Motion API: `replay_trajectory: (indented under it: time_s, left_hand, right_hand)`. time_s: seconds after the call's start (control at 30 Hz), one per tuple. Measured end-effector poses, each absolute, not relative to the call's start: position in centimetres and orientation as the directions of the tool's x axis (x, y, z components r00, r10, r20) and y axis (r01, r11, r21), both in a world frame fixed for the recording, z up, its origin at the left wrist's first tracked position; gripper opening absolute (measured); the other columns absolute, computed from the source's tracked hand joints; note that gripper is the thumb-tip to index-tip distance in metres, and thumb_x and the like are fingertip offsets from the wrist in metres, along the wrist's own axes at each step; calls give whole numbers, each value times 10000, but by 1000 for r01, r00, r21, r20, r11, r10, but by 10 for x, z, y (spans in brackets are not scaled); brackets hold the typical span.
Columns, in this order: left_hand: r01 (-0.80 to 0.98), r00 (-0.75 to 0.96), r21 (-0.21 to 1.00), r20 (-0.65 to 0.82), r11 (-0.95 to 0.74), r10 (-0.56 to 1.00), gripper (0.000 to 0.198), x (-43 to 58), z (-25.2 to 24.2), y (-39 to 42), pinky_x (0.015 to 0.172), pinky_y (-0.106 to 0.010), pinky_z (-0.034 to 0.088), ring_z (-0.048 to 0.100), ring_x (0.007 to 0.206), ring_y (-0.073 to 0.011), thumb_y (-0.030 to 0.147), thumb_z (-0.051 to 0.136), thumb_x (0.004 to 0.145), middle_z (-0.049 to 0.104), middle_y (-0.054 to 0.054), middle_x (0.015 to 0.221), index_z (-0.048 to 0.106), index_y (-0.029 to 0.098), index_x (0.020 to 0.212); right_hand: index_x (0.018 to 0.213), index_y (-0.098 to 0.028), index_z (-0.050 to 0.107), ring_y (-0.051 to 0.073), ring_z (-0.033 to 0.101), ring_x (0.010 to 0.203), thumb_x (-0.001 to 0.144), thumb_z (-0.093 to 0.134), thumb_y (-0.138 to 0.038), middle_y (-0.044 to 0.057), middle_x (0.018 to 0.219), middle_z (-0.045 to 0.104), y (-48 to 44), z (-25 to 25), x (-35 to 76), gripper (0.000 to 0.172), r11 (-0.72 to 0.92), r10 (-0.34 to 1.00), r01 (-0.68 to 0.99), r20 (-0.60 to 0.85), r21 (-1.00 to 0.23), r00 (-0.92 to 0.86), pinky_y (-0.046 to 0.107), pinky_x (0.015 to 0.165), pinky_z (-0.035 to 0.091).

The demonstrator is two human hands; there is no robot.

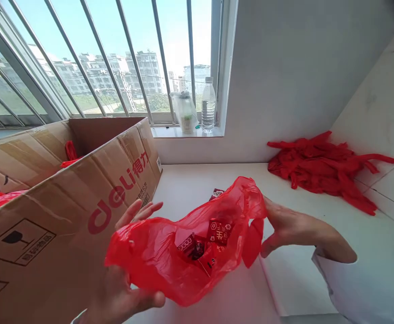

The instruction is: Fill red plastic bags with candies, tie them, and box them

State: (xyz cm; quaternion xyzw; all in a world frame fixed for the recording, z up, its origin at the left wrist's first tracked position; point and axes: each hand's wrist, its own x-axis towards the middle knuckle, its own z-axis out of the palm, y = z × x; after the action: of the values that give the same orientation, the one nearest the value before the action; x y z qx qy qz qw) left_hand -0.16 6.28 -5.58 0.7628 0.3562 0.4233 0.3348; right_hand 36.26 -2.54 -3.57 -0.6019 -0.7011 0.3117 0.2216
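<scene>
I hold a red plastic bag (pixel 169 256) open in front of me, above a white counter (pixel 284 288). Inside it lie several small red wrapped packets (pixel 217 231). My left hand (pixel 125 288) supports the bag from below and behind, thumb pressed on its lower edge and fingers spread behind the plastic. My right hand (pixel 294 229) grips the bag's right handle and rim, pulling the mouth open. One more small red packet (pixel 216 194) shows just behind the bag's rim.
A large open cardboard box (pixel 65 211) with red printing stands at the left, with red bags inside. A heap of red plastic bags (pixel 325 168) lies at the back right. On the windowsill stand a water bottle (pixel 208 104) and a bagged cup (pixel 185 112).
</scene>
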Motion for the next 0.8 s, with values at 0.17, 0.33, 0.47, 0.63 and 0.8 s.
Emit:
replay_trajectory:
  time_s: [0.17, 0.33, 0.47, 0.63, 0.8]
  left_hand:
    - [18, 637, 864, 378, -504, 672, 590, 39, -16, 70, 966, -439, 478, 418, 1275, -357, 529, 742, 692, 500, -109, 1330, 557, 273, 1190]
    - [-5, 767, 926, 245, -376, 593, 300, 62, 2, 69, 1020, -424, 398, 508, 1193, -281, 392, 461, 936, 671, -81, 1032, 604, 212, 742]
    - [-279, 528, 946, 9, 164, 849, 209, 79, 23, 79, 704, -312, 530, 646, 835, -213, 401, 556, 890, 690, -31, 805, 543, 216, 793]
    - [-318, 532, 926, -3, 203, 847, 240, 85, 47, 98, 532, -181, 480, 315, 383, -33, 272, 542, 901, 379, 90, 511, 475, 180, 690]
    - [10, 569, 996, 69, -90, 819, 244, 74, 42, 104, 452, -112, 363, 375, 534, -61, 375, 699, 787, 393, 55, 675, 515, 232, 858]
  right_hand:
    - [1446, -300, 278, 244, 293, 1376, 729, 735, -442, 81, 1494, 310, 0, -42, 308, 862, 308, 943, 575, 325, -758, -76, 422, 1118, 294]
    - [856, -196, 524, 231, 585, 1112, 855, 603, -425, 109, 1264, 573, 13, -28, 288, 242, 248, 969, 94, 245, -964, -42, 375, 903, 488]
    - [903, -243, 445, 196, 658, 869, 842, 610, -439, 53, 1050, 682, 16, -6, 292, 263, 238, 963, -167, 211, -957, 167, 333, 718, 531]
    - [833, -233, 533, 133, 547, 637, 831, 609, -413, -28, 721, 625, 14, 3, 318, 196, 163, 897, 388, 300, -907, 324, 231, 562, 427]
    - [773, -198, 624, 105, 493, 601, 828, 611, -416, -22, 701, 593, -2, 8, 329, 225, 120, 917, 630, 328, -767, 225, 212, 505, 366]
